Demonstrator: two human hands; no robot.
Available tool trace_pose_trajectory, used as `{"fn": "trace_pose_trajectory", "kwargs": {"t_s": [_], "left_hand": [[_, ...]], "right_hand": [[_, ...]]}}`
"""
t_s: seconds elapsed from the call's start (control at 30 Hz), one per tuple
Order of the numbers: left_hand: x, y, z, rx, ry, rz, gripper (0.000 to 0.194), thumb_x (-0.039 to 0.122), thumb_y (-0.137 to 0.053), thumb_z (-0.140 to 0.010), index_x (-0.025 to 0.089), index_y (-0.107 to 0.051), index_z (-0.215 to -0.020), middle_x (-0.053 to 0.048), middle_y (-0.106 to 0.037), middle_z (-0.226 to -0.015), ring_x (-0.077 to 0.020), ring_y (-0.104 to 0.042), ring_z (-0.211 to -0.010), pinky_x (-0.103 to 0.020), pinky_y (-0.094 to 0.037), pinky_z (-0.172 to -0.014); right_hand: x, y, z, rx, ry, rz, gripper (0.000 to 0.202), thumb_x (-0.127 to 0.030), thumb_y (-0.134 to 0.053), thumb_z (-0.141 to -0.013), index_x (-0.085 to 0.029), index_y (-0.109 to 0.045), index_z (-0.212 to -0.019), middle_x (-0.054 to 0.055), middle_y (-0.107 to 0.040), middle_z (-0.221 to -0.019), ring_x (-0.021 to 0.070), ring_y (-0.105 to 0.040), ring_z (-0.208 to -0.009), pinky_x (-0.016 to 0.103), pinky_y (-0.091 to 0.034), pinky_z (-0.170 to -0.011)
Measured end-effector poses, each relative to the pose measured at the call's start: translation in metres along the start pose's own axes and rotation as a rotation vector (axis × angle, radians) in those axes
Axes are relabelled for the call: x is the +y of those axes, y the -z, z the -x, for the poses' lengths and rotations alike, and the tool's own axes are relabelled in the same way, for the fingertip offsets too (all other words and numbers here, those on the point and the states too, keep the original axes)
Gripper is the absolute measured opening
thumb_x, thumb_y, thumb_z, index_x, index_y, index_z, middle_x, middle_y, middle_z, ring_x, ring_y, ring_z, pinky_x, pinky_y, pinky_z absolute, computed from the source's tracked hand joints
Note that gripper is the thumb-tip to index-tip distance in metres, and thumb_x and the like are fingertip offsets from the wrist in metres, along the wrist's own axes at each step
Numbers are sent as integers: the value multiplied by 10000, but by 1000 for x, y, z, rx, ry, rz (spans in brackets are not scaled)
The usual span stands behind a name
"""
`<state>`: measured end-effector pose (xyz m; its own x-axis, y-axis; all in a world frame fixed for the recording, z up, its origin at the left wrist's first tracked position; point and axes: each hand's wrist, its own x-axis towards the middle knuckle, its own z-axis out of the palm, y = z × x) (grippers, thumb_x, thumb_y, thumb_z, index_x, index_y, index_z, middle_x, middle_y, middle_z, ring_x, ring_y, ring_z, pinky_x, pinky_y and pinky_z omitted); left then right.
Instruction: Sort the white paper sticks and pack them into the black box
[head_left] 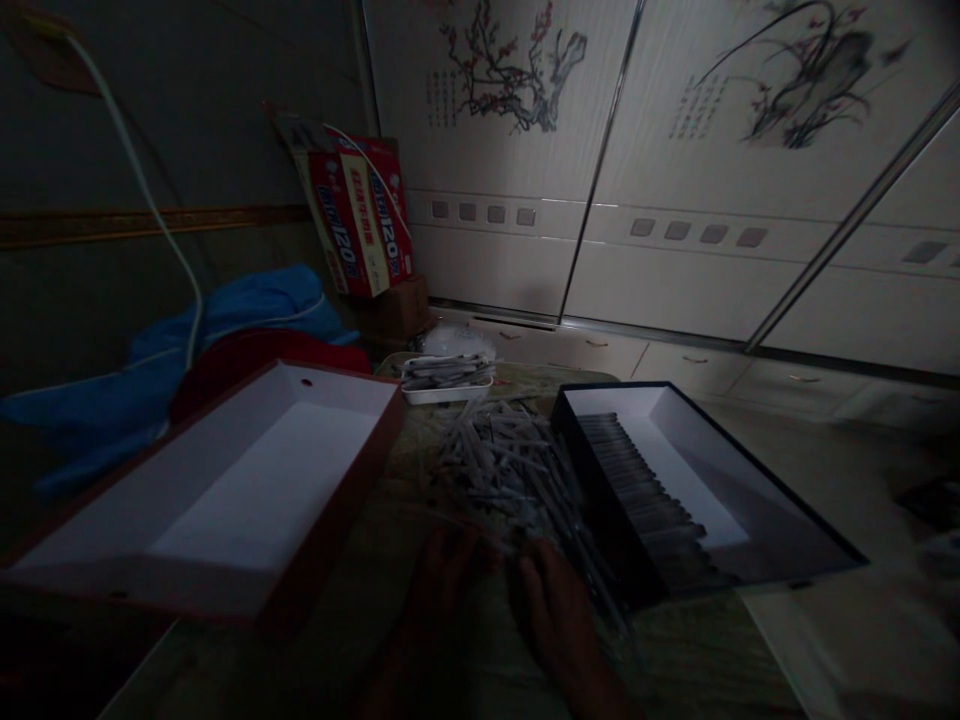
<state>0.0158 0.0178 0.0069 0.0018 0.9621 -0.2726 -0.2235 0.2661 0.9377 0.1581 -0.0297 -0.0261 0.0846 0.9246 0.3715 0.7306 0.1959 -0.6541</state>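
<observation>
Loosely strewn on a dim table (690,650), a heap of slim pale pieces (495,450) juts out at many angles. Just on the near side of the heap are the person's 2 hands, near each other. The left hand (446,555) is narrow, fingers drawn together toward the heap; whether it grips anything, I cannot tell. The right hand (551,595), just beside the heap's nearest pieces, is narrow too, fingers bent inward, and I cannot tell what it holds. To the right of the heap stands a dark box (735,480) lined in white, a row of slim pieces (637,490) laid side by side within. To the left of the heap sits a red box (247,480), also white inside. Right behind the heap is 1 white tray (450,395) loaded with more slim sticks (446,370). Farther behind the heap rise pale cupboard doors (510,270), 2 of them painted with plants. Beyond the heap, to its left, are a red carton (367,220) marked 120 and blue cloth (277,300).
</observation>
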Motion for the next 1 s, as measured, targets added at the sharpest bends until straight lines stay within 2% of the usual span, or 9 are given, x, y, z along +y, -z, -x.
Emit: {"fn": "trace_pose_trajectory", "kwargs": {"t_s": [0.13, 0.3, 0.5, 0.7, 0.8, 0.87, 0.93, 1.0], "left_hand": [[2, -1, 1, 41, 12, 17, 332, 441, -710, -546, 149, -631, -684, -23, -660, -630, -184, -599, -626, -281, -462, -617], [5, -4, 3, -25, 30, 52, 297, 429, -697, -570, 158, -615, -656, -8, -645, -588, -166, -582, -584, -274, -462, -608], [1, 0, 2, -62, -51, 5, 266, 415, -661, -635, 158, -608, -679, -7, -633, -602, -161, -572, -575, -278, -465, -602], [5, 0, 5, -138, -33, 22, 274, 427, -659, -638, 160, -599, -657, -3, -627, -551, -156, -575, -543, -272, -464, -589], [1, 0, 4, -126, -44, 34, 267, 414, -661, -641, 156, -605, -684, -7, -636, -566, -156, -577, -544, -276, -465, -589], [-3, 2, 2, -110, -52, 24, 266, 410, -655, -647, 151, -615, -694, -15, -644, -589, -161, -580, -556, -285, -468, -596], [-6, 3, 1, -119, -78, -32, 242, 380, -661, -647, 145, -630, -694, -28, -657, -622, -173, -593, -601, -295, -471, -635], [-8, 4, 1, -147, -117, -103, 198, 326, -686, -624, 140, -648, -681, -41, -670, -667, -185, -604, -671, -293, -466, -682]], "right_hand": [[0, 0, 1, 5, 28, -21, 200, -304, -352, -903, -198, -521, -897, 54, -597, -808, 165, -561, -720, 263, -431, -647], [3, -1, 1, -9, 57, 0, 252, -292, -330, -911, -202, -511, -761, 26, -565, -705, 147, -530, -635, 253, -411, -594], [1, 1, 2, -6, 72, 3, 300, -294, -305, -920, -207, -505, -713, 17, -562, -653, 135, -531, -588, 237, -408, -571], [-4, 4, 4, -21, 46, -2, 373, -321, -262, -929, -206, -507, -672, 2, -549, -555, 122, -527, -483, 216, -388, -494], [-7, 7, 5, -33, 31, -9, 387, -318, -264, -927, -201, -523, -664, -1, -545, -538, 123, -525, -462, 218, -392, -476], [-12, 10, 5, 5, 0, -18, 326, -319, -314, -914, -194, -566, -749, 26, -601, -637, 143, -579, -560, 230, -435, -534], [-18, 12, 5, 51, 3, -39, 238, -313, -385, -888, -190, -586, -926, 70, -648, -836, 180, -620, -756, 270, -476, -671], [-26, 13, 4, 30, 49, -79, 274, -289, -429, -866, -193, -542, -1097, 97, -631, -1021, 202, -601, -924, 308, -469, -792]]}}
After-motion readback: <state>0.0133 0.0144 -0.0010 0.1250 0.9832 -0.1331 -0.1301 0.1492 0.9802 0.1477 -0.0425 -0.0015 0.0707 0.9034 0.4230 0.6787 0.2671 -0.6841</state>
